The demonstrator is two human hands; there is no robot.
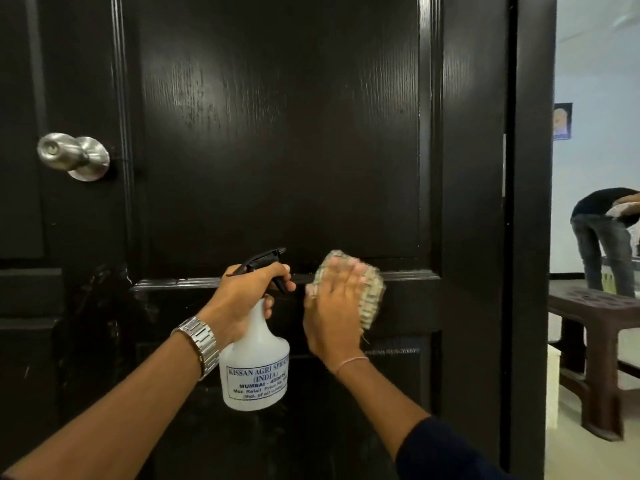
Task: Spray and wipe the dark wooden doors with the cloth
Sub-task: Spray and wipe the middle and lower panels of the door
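Cloth (370, 289) sits flat against the dark wooden door (277, 133), just below the middle of the frame, on the moulded ledge under the big glossy panel. The right hand (334, 306) presses it there with fingers (346, 268) laid out nearly straight, spread over the fabric. Just to the left, the left hand (242, 299) grips the neck of a white spray bottle (256, 368) — fingers curled round it, one hooked over the black trigger, nozzle aimed at the door. A metal watch (199, 341) bands that wrist. A silver door knob (71, 155) juts out at upper left. At the right edge — a brown plastic table (595, 317) and a person (606, 230) bent over.
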